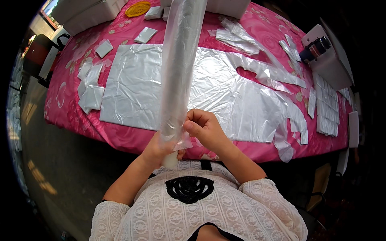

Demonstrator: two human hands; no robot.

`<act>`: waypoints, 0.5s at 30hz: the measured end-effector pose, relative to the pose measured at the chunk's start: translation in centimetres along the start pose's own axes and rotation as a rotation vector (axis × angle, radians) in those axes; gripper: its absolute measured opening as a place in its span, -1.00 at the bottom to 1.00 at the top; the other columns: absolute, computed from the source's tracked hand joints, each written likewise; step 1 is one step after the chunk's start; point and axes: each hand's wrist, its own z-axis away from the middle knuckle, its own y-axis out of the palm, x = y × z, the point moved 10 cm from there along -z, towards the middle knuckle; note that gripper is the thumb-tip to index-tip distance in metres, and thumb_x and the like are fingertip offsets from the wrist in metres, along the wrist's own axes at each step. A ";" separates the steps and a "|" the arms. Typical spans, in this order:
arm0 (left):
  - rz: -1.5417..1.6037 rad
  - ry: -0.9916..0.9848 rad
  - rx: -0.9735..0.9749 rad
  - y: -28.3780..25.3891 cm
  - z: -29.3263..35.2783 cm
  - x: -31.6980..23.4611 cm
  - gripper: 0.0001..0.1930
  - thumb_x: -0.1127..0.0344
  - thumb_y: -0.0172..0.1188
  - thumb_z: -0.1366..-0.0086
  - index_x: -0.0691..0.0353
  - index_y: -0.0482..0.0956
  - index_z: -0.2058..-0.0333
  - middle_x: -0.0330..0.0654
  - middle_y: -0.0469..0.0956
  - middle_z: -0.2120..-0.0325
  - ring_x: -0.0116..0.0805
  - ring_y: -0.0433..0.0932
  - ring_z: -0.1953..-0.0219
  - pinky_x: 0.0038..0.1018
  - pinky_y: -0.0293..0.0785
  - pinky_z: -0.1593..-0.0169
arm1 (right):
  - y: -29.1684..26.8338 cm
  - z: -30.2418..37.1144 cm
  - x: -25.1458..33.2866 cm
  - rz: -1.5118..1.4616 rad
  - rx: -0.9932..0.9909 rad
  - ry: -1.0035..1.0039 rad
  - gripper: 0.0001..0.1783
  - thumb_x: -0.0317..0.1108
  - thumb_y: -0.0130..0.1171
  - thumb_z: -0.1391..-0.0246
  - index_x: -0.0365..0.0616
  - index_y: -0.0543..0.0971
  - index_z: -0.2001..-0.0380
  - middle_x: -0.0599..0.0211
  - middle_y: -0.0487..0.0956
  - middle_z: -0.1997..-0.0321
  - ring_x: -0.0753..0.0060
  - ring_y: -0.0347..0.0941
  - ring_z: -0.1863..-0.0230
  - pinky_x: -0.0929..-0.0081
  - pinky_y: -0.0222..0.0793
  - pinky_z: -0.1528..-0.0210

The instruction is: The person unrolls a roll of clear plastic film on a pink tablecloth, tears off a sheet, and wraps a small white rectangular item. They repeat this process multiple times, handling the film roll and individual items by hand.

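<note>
A long roll of clear plastic film (179, 60) stands tilted in front of me, running away across the table. My left hand (157, 149) is wrapped round its near end, partly hidden behind the film. A pale core end (170, 160) pokes out below that hand. My right hand (206, 127) is closed in a pinch at the film's loose edge, on the roll's right side near the bottom. Behind the roll a shiny whitish plastic sheet (130, 86) lies flat, with a rounded cut-out and strip-like ends at its right.
A pink flowered cloth (72, 120) covers the table. Small folded plastic packets (92, 97) lie at left, loose plastic strips (237, 38) at the back. Stacked packets (326, 106), a dark bottle (315, 49) and a white foam box (335, 68) are right. A yellow dish (138, 9) sits far back.
</note>
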 end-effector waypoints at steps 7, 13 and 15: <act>-0.156 0.021 -0.049 -1.2 0.2 0.0 -0.50 0.17 0.26 0.03 0.28 0.38 0.13 -0.23 0.45 0.50 -0.51 0.44 0.54 -0.56 0.37 0.48 | 0.8 0.4 0.7 0.043 0.065 0.062 -0.83 -0.42 0.30 0.10 -0.19 0.48 0.54 0.54 0.46 0.58 0.80 0.29 0.54 0.77 0.22 0.49; -0.116 -0.047 -0.112 -1.9 0.4 0.5 -0.58 0.26 0.25 0.00 0.28 0.40 0.15 -0.23 0.46 0.46 -0.50 0.45 0.54 -0.56 0.40 0.48 | 0.0 1.0 1.9 0.053 0.013 -0.044 -0.82 -0.44 0.29 0.10 -0.20 0.46 0.58 0.56 0.43 0.61 0.81 0.24 0.58 0.78 0.15 0.55; -0.085 -0.042 -0.139 -2.2 0.5 0.5 -0.66 0.32 0.21 -0.05 0.28 0.44 0.17 -0.24 0.48 0.43 -0.52 0.45 0.53 -0.57 0.39 0.45 | -0.3 1.4 2.8 0.094 0.010 -0.127 -0.82 -0.42 0.28 0.10 -0.20 0.46 0.58 0.57 0.42 0.61 0.81 0.20 0.59 0.79 0.11 0.56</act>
